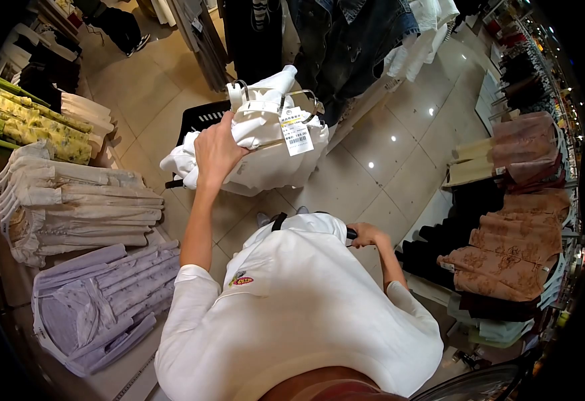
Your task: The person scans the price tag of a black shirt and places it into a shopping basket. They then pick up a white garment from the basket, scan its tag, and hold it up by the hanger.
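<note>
My left hand [219, 150] is closed on a bundle of white garments [266, 167] in front of me. Metal hanger hooks [316, 103] stick up from the bundle, and a white price tag [296, 134] with a barcode hangs over its front. Behind and under the clothes, part of a black slotted basket [202, 119] shows; the rest is hidden. Beside my hip, my right hand [368, 235] has its fingers curled around a dark object [351, 234], mostly covered, whose kind I cannot tell.
Cream dresses [92, 207] and lilac garments [105, 301] hang at left, with yellow floral clothes [35, 117] beyond. Racks at right hold orange patterned tops [506, 254]. Denim jackets [352, 47] hang ahead. A person in dark trousers [120, 28] stands farther off on the tiled floor [399, 154].
</note>
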Demonstrator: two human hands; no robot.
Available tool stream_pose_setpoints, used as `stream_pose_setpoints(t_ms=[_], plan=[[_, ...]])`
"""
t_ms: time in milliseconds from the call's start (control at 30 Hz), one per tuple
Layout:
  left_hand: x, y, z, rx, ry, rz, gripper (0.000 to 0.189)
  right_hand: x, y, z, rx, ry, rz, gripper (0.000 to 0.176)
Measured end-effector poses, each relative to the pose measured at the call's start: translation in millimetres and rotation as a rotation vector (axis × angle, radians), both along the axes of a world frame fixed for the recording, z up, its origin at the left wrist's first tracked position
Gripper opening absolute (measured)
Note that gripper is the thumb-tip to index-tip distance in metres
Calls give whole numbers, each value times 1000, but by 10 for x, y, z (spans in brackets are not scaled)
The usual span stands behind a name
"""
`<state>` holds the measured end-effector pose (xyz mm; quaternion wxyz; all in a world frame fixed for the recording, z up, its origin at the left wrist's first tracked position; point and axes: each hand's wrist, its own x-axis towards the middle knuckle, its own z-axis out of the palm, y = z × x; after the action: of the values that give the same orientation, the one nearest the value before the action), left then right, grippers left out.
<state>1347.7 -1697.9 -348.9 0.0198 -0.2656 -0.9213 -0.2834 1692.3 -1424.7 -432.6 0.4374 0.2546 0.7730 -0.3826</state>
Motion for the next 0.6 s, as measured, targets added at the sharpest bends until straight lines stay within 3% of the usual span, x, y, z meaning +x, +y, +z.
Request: stream_pose_setpoints(t_ms=[67, 133, 267, 333, 467, 533, 600], plan=[[9, -1, 48, -5, -11, -4, 66, -5, 137, 163, 36, -64, 89, 31], [13, 0, 63, -10, -22, -8, 69, -65, 223, 423, 54, -332, 297, 46], [-4, -2, 22, -27, -83, -8, 76, -61, 338, 739, -8, -289, 197, 52], [6, 8, 17, -18, -84, -7, 77, -48, 371, 790, -84, 81, -40, 48], [13, 11, 27, -35, -76, -10, 80, -295, 214, 990, -65, 368, -273, 46], [24, 18, 22, -45, -75, -7, 80, -356, 159, 979, -72, 505, -262, 47], [40, 24, 22, 3, -18, -7, 72, -481, 35, 1042, -178, 590, -509, 48]])
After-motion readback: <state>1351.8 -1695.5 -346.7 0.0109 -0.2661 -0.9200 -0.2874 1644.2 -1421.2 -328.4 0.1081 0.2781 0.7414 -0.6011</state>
